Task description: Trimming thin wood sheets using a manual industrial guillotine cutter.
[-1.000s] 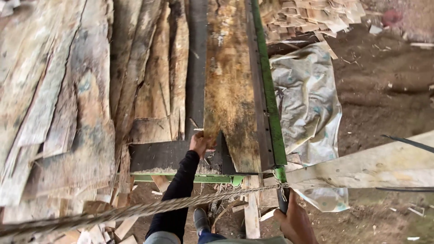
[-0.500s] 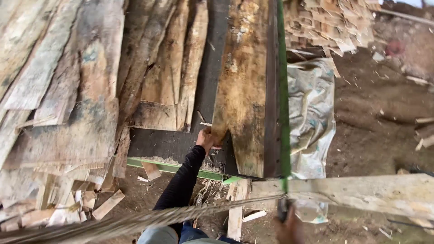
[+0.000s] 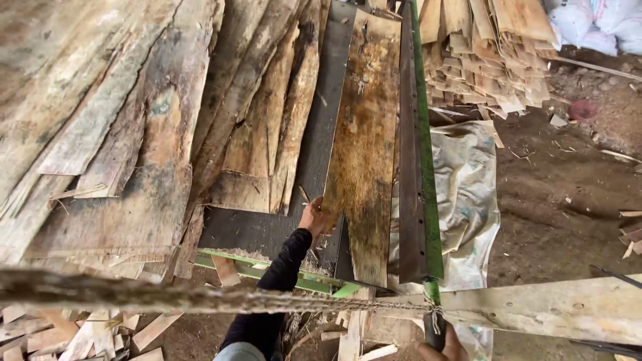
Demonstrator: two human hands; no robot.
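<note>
My left hand (image 3: 314, 217), in a black sleeve, grips the near left edge of a long brown stained veneer sheet (image 3: 364, 147). The sheet lies on a dark metal table (image 3: 257, 230) and runs away from me. Along its right side stands a long green-edged cutting blade (image 3: 421, 167). Only part of my right hand (image 3: 447, 349) shows at the bottom edge, closed around the blade's dark handle (image 3: 433, 334).
Rough wood slabs (image 3: 120, 134) are piled on the left. Stacked cut veneer strips (image 3: 481, 60) lie at the back right above a crumpled plastic sheet (image 3: 468, 187). A rope (image 3: 200, 297) and a pale plank (image 3: 548, 307) cross the foreground. Scraps litter the dirt floor.
The view has tilted, showing more of the far pile. My left hand stays on the sheet's edge. My right hand has dropped toward the bottom of the frame.
</note>
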